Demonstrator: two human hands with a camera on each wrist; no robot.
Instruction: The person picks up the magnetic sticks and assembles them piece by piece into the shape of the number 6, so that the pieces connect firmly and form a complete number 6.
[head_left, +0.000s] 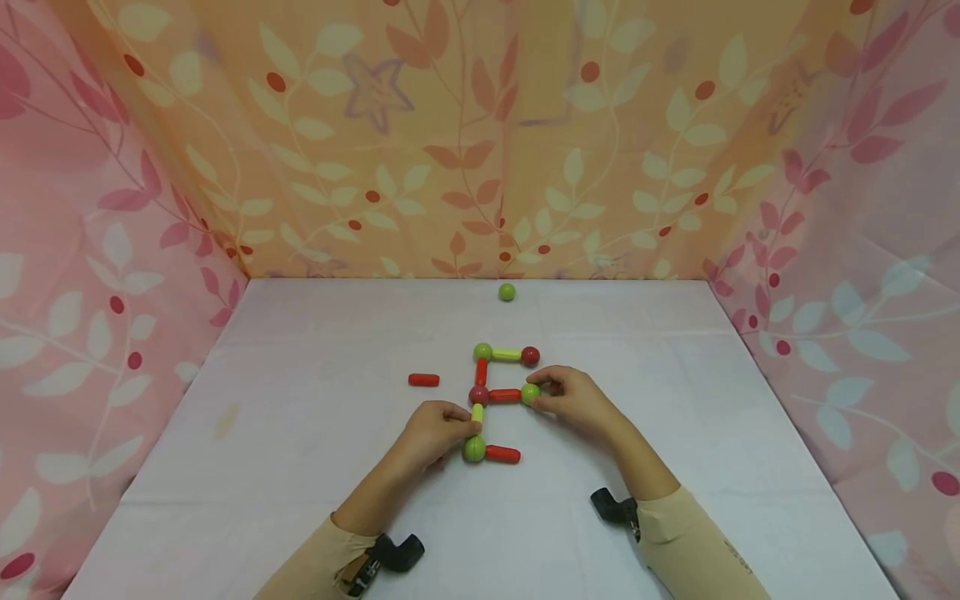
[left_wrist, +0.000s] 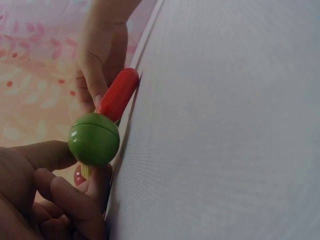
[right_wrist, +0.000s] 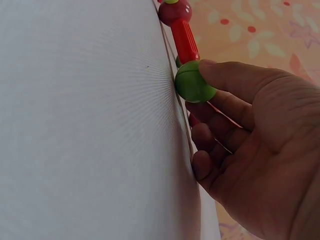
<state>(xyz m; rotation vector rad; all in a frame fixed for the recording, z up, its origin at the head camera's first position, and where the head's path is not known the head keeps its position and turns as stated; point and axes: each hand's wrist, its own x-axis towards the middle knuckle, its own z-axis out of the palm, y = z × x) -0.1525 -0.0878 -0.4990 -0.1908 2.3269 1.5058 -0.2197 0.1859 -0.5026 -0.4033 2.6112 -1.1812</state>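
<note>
A ball-and-rod frame shaped like an E lies on the white table. My right hand (head_left: pixel 576 404) pinches the green ball (head_left: pixel 530 393) ending its middle arm, a red rod (head_left: pixel 505 396) joined to the dark red centre ball (head_left: pixel 478 395). With thumb and fingers, my left hand (head_left: pixel 433 435) grips the lower yellow-green rod (head_left: pixel 477 412), just above the bottom green ball (left_wrist: pixel 94 139). Out of that ball sticks another red rod (left_wrist: pixel 119 95), its far end bare. The top arm is a yellow-green rod (head_left: pixel 507 355) between a green ball (head_left: pixel 483 352) and a dark red ball (head_left: pixel 530 357).
Left of the frame lies a loose red rod (head_left: pixel 423 380). A single green ball (head_left: pixel 507 292) sits near the back edge of the white table (head_left: pixel 300 333). Floral cloth (head_left: pixel 480 167) stands behind the table and along both sides.
</note>
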